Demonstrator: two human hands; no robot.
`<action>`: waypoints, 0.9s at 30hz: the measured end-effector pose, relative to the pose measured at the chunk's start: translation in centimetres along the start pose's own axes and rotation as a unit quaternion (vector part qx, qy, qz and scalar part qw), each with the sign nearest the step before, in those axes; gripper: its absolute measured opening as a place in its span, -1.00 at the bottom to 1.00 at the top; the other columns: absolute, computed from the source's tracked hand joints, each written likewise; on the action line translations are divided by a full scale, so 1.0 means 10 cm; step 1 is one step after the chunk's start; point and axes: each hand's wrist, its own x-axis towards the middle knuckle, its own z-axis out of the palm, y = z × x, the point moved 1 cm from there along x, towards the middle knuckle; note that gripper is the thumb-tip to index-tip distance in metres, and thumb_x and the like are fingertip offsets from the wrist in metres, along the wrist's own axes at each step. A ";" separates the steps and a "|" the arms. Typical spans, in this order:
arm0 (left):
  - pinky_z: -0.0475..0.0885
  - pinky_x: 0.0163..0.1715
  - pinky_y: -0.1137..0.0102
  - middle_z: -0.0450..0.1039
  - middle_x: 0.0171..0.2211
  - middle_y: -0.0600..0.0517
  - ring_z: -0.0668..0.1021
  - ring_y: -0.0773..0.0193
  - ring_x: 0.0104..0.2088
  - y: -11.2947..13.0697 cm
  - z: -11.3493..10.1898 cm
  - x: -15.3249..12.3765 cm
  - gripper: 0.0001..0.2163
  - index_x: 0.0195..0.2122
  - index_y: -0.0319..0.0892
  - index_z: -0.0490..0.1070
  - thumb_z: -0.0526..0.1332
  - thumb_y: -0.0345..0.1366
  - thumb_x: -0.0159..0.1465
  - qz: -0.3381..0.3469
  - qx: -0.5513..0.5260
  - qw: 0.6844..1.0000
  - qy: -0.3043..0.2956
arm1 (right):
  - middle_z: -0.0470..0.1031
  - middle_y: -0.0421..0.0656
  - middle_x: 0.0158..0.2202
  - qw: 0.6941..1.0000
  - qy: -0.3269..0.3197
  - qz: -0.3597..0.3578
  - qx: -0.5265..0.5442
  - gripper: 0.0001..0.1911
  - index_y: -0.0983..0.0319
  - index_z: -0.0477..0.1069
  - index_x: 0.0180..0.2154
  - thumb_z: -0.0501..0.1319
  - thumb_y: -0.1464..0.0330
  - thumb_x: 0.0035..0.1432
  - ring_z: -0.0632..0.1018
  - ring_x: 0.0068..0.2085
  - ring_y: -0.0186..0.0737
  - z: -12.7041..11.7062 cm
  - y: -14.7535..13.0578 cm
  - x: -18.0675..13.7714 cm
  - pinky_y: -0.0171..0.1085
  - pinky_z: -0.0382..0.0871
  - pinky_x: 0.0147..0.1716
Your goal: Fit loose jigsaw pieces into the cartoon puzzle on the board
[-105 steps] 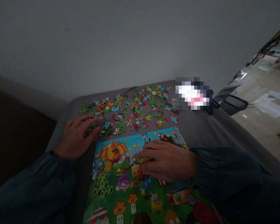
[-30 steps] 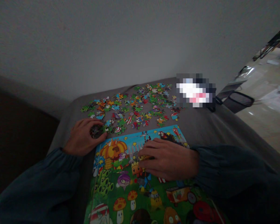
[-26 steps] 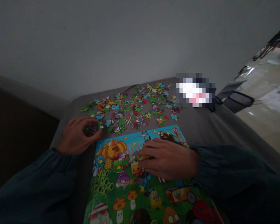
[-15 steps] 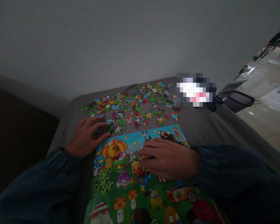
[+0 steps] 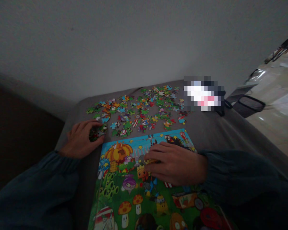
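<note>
My left hand (image 5: 81, 138) curls around a small cluster of jigsaw puzzle pieces (image 5: 99, 131) at the left of the grey cloth, thumb on the near side and fingers on the far side. Shadow hides part of that cluster. My right hand (image 5: 174, 163) rests on the upper part of a colourful cartoon puzzle picture board (image 5: 129, 204), its fingers loosely bent and side by side, with nothing seen in them. Pumpkins, mushrooms and plant figures are printed on the board. Beyond its far edge, many loose puzzle pieces (image 5: 144, 110) lie scattered.
A grey cloth-covered surface (image 5: 211, 134) lies under everything and meets a pale wall (image 5: 134, 48) at the back. At the back right sits a pixelated item (image 5: 203, 94) with a dark strap beside it. A tiled floor (image 5: 278, 108) shows at far right.
My left hand has drawn back to the left from the board's corner, and its fingers now curve around the piece cluster. My right hand stays on the board. The view has shifted slightly.
</note>
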 end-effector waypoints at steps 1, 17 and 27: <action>0.19 0.25 -0.16 0.37 0.23 -0.16 0.33 -0.23 0.27 -0.01 0.00 0.00 -0.56 0.03 -0.12 0.42 0.18 0.00 0.20 -0.001 -0.001 1.000 -0.002 | 0.51 -0.11 0.06 1.000 0.001 0.000 -0.001 -0.68 0.21 0.53 0.00 0.03 0.35 0.46 0.46 0.04 -0.08 0.00 0.00 0.00 -0.07 0.39 0.04; 0.20 0.28 -0.10 0.45 0.15 -0.15 0.40 -0.18 0.22 0.01 -0.04 0.04 -0.52 -0.05 -0.08 0.45 0.18 0.13 0.15 0.023 -0.013 1.000 0.014 | 0.51 -0.11 0.07 1.000 0.015 -0.006 0.007 -0.72 0.21 0.53 -0.01 0.06 0.35 0.45 0.46 0.05 -0.11 0.01 0.00 -0.01 -0.08 0.38 0.04; 0.23 0.26 -0.07 0.47 0.12 -0.18 0.45 -0.16 0.18 0.06 -0.19 -0.02 -0.54 0.00 -0.19 0.50 0.18 0.04 0.23 0.077 -0.022 0.993 0.087 | 0.52 -0.10 0.06 1.000 0.007 -0.003 0.006 -0.70 0.21 0.53 0.00 0.04 0.35 0.46 0.46 0.05 -0.09 0.00 -0.01 -0.01 -0.09 0.37 0.04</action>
